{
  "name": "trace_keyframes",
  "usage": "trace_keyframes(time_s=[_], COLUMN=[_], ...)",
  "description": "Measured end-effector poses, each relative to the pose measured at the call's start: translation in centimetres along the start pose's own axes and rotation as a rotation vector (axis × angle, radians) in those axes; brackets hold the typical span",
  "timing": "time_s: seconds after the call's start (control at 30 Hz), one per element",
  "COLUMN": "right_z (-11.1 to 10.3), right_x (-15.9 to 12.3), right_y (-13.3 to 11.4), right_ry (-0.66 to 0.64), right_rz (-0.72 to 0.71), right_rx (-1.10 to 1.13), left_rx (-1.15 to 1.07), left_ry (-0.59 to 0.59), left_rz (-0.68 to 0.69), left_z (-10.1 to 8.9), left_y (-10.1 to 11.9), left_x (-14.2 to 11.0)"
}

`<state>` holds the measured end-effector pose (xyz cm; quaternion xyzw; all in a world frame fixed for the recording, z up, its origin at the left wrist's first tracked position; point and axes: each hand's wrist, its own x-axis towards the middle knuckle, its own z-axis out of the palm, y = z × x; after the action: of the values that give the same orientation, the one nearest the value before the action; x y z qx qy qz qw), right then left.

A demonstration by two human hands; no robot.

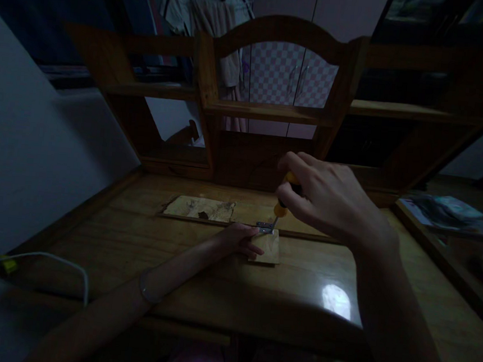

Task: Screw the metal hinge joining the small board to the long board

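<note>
My right hand [328,197] is closed round the yellow and black handle of a screwdriver [280,210]. The shaft slants down, and its tip meets a small metal hinge [265,228]. One leaf of the hinge lies on a small square wooden block [271,248], the other on a long wooden board [249,214] behind it. From the left, my left hand [242,240] reaches in with its fingers spread, pressing on the block and the hinge's left edge. Any screw under the tip is too small to make out.
The long board, rough-barked at its left end, lies across a wooden desk [134,250]. A wooden shelf unit [268,113] rises at the back. A white cable [61,259] curls at the left. Papers and bags [446,210] lie beyond the desk's right edge.
</note>
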<state>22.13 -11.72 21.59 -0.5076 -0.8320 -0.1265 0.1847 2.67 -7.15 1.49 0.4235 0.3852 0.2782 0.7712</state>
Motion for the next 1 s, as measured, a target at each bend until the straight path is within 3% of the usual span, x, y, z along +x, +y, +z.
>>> trace_keyframes(time_s=[0.1, 0.27, 0.43, 0.53, 0.73, 0.9, 1.0], right_z=[0.24, 0.65, 0.3, 0.53, 0.79, 0.53, 0.62], right_x=[0.2, 0.36, -0.02, 0.13, 0.31, 0.2, 0.19], right_y=[-0.05, 0.03, 0.18, 0.04, 0.03, 0.47, 0.38], right_ry=[-0.022, 0.034, -0.014, -0.057, -0.015, -0.087, -0.066], right_rz=[-0.055, 0.029, 0.0, -0.064, -0.013, -0.062, -0.053], right_rx=[0.084, -0.095, 0.117, 0.174, 0.025, 0.136, 0.088], left_rx=[0.001, 0.006, 0.011, 0.025, -0.003, 0.009, -0.004], left_ry=[-0.016, -0.058, -0.008, -0.042, -0.027, -0.018, -0.041], left_rz=[0.004, 0.015, -0.026, 0.003, 0.002, -0.035, -0.002], left_z=[0.0, -0.31, -0.1, 0.02, -0.25, -0.53, -0.81], left_y=[0.03, -0.22, 0.03, 0.14, -0.18, -0.36, -0.49], left_x=[-0.1, 0.02, -0.06, -0.29, 0.0, 0.33, 0.44])
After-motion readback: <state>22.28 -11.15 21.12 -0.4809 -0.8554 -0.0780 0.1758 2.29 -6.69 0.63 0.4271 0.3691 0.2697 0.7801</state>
